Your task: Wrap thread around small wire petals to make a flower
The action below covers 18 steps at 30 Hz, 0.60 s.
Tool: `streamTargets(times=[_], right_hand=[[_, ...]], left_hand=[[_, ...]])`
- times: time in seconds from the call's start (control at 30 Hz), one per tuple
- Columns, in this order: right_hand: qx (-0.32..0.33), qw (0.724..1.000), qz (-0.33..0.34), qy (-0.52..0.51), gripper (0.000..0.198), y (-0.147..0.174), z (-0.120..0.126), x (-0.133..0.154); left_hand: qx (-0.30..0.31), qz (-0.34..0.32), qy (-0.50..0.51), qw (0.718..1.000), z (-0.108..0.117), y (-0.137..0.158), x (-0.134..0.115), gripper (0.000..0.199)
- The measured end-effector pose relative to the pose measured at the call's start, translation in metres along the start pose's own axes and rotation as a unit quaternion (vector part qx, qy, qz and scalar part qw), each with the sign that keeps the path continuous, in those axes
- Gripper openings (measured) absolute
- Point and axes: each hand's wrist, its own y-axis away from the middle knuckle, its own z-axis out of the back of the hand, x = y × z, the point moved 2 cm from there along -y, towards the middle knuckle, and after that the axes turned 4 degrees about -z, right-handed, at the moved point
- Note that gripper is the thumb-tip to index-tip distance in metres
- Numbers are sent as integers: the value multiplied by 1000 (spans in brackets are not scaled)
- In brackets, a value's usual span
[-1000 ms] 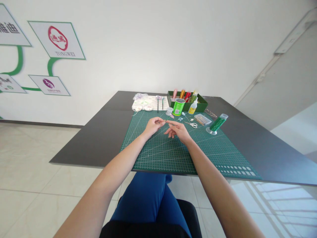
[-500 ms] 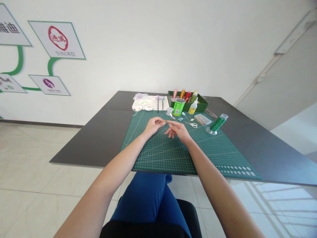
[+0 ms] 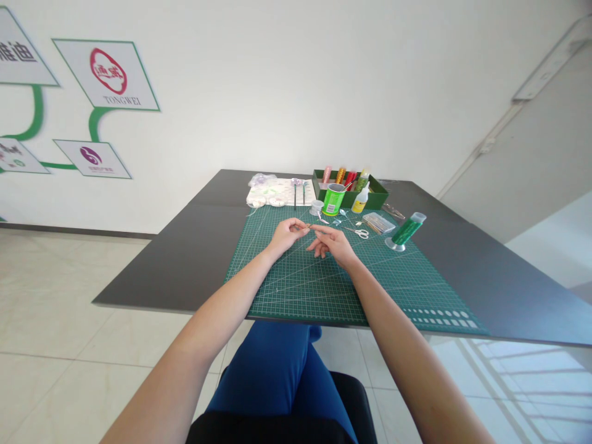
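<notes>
White smooth wall (image 3: 324,92), pale glossy floor tiles (image 3: 55,394). Flat dark table (image 3: 176,265) bears green gridded mat (image 3: 314,290). Over mat, left hand (image 3: 287,236) pinches tiny piece (image 3: 308,227), shape too small to tell; right hand (image 3: 333,243) has fingertip beside it, grip cannot be told. Cylindrical green spool (image 3: 407,231) leans rightward.

Mat (image 3: 305,296): free room between the forearms (image 3: 222,314), from the hands to the near edge.
Table left (image 3: 185,253): free lane outside the left forearm, running to the back.
Between left hand (image 3: 287,235) and right hand (image 3: 333,242): hardly a gap at the fingertips.
Ahead: tub (image 3: 316,209) and can (image 3: 333,200) stand in the way, glue (image 3: 360,200) and box (image 3: 379,198) behind.
Right: scissors (image 3: 362,234) lie flat, passable above; spool (image 3: 407,231) stands tall.
Mat's near right: free below the spool.
</notes>
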Motion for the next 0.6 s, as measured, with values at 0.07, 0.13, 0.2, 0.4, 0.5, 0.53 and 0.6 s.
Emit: streamTargets(times=[0.07, 0.13, 0.2, 0.4, 0.5, 0.53, 0.6], right_hand=[[0, 1000, 1, 1, 69, 0, 0, 0], [1, 1000, 1, 2, 68, 0, 0, 0], [2, 1000, 1, 3, 67, 0, 0, 0], [1, 1000, 2, 3, 68, 1, -1, 1], [-1, 1000, 0, 3, 69, 1, -1, 2], [-1, 1000, -1, 3, 69, 1, -1, 1], [-1, 1000, -1, 5, 69, 1, -1, 1]], left_hand=[[1, -1, -1, 1000, 0, 0, 1, 30], [3, -1, 2, 1000, 0, 0, 1, 32], [4, -1, 4, 1000, 1, 0, 1, 33], [1, 2, 7, 1000, 0, 0, 1, 32], [0, 4, 16, 1000, 0, -1, 2, 33], [0, 4, 20, 1000, 0, -1, 2, 33], [1, 6, 28, 1000, -1, 0, 2, 34]])
